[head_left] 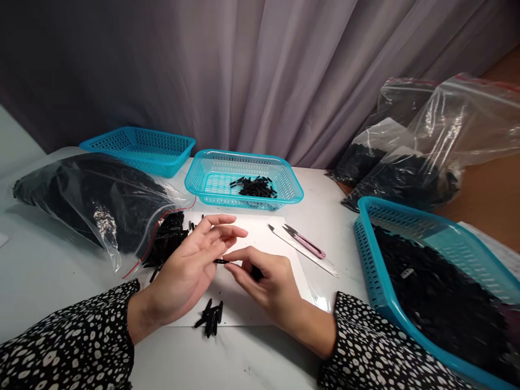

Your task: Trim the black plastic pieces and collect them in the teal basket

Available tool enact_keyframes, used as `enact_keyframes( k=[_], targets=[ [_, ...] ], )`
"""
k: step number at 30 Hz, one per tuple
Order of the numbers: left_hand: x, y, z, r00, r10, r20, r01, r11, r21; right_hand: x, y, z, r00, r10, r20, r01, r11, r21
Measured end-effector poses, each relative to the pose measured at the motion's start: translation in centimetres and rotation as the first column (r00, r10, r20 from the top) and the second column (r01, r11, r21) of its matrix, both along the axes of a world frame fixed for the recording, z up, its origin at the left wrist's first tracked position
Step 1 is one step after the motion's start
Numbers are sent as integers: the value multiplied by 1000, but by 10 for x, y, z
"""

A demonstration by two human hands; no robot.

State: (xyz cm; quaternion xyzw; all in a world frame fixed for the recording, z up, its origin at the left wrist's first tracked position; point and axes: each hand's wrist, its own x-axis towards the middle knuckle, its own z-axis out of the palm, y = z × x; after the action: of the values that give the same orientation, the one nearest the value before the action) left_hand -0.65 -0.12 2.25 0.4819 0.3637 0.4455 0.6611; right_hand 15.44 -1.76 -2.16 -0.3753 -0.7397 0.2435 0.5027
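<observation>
My right hand [266, 276] pinches a small slim black piece [220, 261] between thumb and forefinger. The piece's other end meets my left hand [193, 265], whose fingers are stretched out and apart. Something dark shows inside the curl of my right hand; I cannot make out what it is. Both hands are over a white sheet [244, 314]. Below them, at the sheet's front edge, lies a little heap of similar black pieces [210, 318]. More black pieces [170, 235] spill from the mouth of a clear zip bag [93, 200] beside my left hand.
Pink-handled snips [306, 244] and a thin white pointed tool [303, 252] lie right of my hands. A blue basket [244, 201] behind holds some pieces; another blue basket [162, 162] stands back left. A fuller basket [368, 254] and zip bags [439, 124] are at right.
</observation>
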Motion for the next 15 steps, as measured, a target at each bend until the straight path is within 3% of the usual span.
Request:
enact_keyframes(
  k=[2,4,6,8,11,15],
  targets=[
    [-9,4,2,949,31,-314,39,976,215,4,2,1,998,-37,-52,33,996,-78],
    [-21,9,0,772,155,-616,120,917,382,8,5,2,991,-76,-112,58,986,-155],
    [-35,10,-9,590,292,-752,253,818,516,11,8,3,980,-100,-173,65,978,-199],
    [-47,9,-23,447,423,-789,328,743,584,12,11,4,970,-106,-218,58,974,-218],
    [-58,5,-42,284,477,-831,493,671,554,11,13,5,961,-100,-257,38,971,-235],
    [-56,7,-42,104,583,-806,636,584,505,11,14,6,954,-83,-287,9,968,-252]
  ],
)
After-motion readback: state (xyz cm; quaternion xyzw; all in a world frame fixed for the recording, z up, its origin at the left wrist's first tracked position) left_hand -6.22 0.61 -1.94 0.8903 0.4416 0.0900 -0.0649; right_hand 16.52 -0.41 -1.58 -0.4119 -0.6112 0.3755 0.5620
